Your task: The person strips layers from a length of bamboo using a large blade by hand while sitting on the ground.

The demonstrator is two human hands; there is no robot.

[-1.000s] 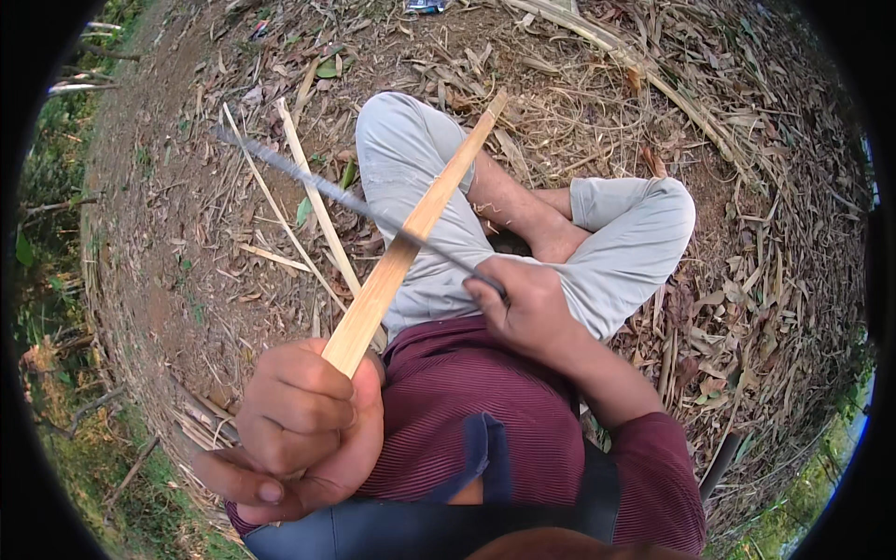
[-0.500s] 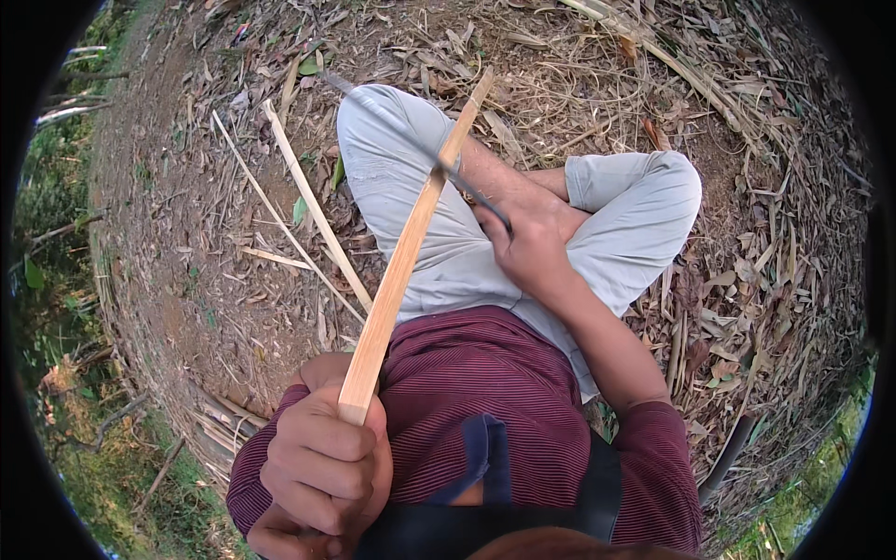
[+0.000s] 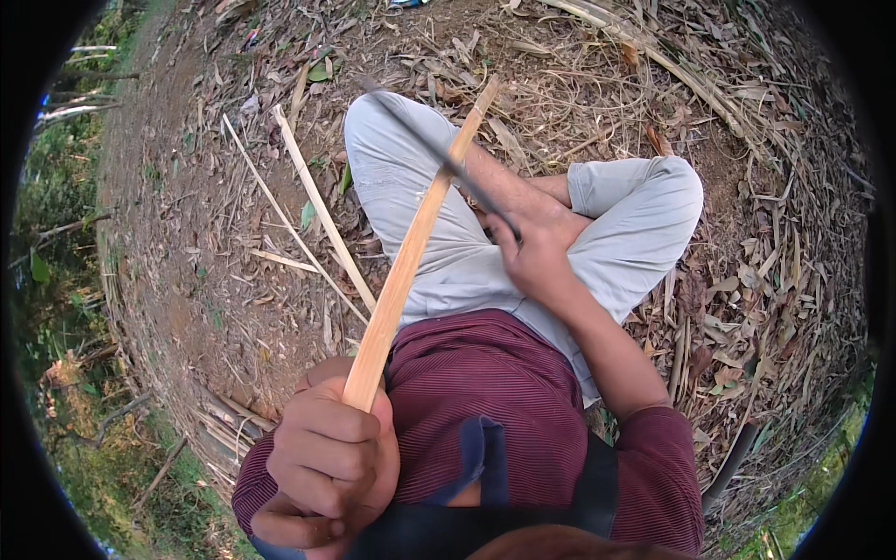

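My left hand (image 3: pixel 327 457) is closed around the near end of a flat, pale wooden strip (image 3: pixel 406 266), which slants up and away to the right over my lap. Fingers wrapped, my right hand (image 3: pixel 537 257) grips a long, thin, dark blade (image 3: pixel 411 126) that looks like a knife; its handle is mostly hidden in the fist. The blade crosses the strip toward its far end and seems to touch it there. Motion blurs the blade, especially at its tip above my knee.
My crossed legs in light trousers (image 3: pixel 644 215) lie beneath the blade and strip. On the leafy ground to the left are a pale strip (image 3: pixel 322 205), a thinner strip (image 3: pixel 271 201) and a short piece (image 3: pixel 284 260). Long pale stalks (image 3: pixel 672 61) lie at the far right.
The blade tip has shifted a little to the right and its angle is slightly steeper. Both hands keep their grip. The whole view has moved slightly.
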